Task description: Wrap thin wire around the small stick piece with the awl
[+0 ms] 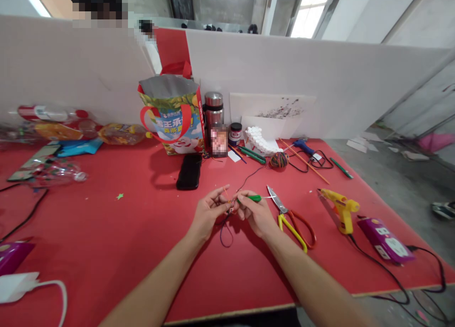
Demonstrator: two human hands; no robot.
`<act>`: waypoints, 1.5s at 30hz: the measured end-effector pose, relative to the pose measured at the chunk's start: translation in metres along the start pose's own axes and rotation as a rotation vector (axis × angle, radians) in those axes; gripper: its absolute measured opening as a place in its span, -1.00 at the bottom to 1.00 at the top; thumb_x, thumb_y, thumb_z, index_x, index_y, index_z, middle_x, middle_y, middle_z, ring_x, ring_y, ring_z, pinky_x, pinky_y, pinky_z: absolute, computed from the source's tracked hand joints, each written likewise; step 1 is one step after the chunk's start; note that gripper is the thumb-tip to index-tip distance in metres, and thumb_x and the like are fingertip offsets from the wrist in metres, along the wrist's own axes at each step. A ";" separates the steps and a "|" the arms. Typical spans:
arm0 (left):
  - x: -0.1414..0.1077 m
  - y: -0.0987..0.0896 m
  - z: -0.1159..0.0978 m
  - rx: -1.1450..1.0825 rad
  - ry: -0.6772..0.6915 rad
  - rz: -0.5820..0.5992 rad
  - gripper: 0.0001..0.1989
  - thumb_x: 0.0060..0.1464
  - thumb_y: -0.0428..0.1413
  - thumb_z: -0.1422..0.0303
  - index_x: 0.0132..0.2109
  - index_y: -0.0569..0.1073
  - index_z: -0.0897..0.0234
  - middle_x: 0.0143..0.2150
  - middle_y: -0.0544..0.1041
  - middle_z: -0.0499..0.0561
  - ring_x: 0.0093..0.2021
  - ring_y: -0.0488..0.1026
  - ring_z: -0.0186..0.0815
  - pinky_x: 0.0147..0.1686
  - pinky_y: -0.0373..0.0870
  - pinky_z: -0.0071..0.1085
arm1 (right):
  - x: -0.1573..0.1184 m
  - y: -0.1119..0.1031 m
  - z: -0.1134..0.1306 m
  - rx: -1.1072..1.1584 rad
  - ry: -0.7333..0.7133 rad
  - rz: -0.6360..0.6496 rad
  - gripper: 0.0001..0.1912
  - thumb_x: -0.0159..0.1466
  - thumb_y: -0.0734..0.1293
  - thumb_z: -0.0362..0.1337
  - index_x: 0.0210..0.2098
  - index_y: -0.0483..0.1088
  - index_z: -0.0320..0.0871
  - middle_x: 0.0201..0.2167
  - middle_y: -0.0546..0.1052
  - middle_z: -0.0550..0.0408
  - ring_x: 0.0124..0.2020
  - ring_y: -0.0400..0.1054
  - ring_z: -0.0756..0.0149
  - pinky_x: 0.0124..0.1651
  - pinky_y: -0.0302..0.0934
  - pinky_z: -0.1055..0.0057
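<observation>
Close together over the red table, my two hands meet around a small dark bit of yarn work [230, 210]. My left hand [210, 212] pinches the yarn between thumb and fingers, and a thin orange strand shows by its fingertips. Closed fingers of my right hand [254, 215] hold a green-handled crochet hook [254, 198], its thin metal shaft pointing right; the tip is too small to make out. A dark yarn loop [226, 237] hangs below the hands. Another strand runs back toward a multicoloured yarn ball [279, 159]. The fingers partly hide the work.
Right of my hands lie open scissors [291, 220], a yellow glue gun [339, 208] and a purple packet [386, 240] with cables. Behind are a black phone [189, 171], a shopping bag [172, 116] and a steel flask [213, 109]. Plastic bottles [57, 170] lie left.
</observation>
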State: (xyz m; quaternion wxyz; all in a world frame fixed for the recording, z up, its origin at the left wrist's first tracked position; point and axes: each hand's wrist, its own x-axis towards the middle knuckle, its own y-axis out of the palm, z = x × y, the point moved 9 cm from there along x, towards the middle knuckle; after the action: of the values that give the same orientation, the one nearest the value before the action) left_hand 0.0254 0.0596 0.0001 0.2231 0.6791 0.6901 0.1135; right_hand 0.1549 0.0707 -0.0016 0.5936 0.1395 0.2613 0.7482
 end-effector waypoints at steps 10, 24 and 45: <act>0.000 0.002 0.001 0.050 0.018 0.036 -0.36 -0.14 0.46 0.41 0.15 0.59 0.34 -0.42 0.53 -0.07 -0.39 0.52 -0.37 -0.27 0.44 -0.44 | -0.001 0.001 0.003 0.000 -0.007 0.001 -0.79 0.21 0.48 -0.17 -0.34 0.57 -0.22 -0.57 0.54 0.12 -0.68 0.22 0.52 -0.58 0.10 0.55; -0.001 0.006 0.011 -0.110 -0.144 0.068 -0.52 -0.03 0.42 0.36 0.07 0.64 0.36 -0.43 0.50 -0.05 -0.57 0.26 -0.57 -0.58 0.16 -0.61 | -0.001 0.000 0.005 0.045 0.044 -0.006 -0.73 0.25 0.46 -0.10 -0.36 0.51 -0.21 -0.64 0.49 0.16 -0.73 0.13 0.56 -0.62 0.04 0.60; -0.011 0.023 0.017 -0.280 -0.292 0.260 -0.45 -0.08 0.35 0.54 0.13 0.62 0.38 -0.22 0.61 0.15 -0.51 0.26 -0.53 -0.57 0.10 -0.58 | 0.001 0.000 0.002 0.132 0.100 0.001 -0.62 0.19 0.51 0.03 -0.44 0.52 -0.19 -0.74 0.39 0.20 -0.68 0.15 0.52 -0.64 -0.08 0.62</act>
State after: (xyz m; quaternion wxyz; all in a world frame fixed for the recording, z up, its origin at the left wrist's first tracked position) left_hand 0.0538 0.0472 -0.0028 0.3959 0.7338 0.5349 0.1365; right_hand 0.1554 0.0724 0.0004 0.5691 0.1409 0.3393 0.7357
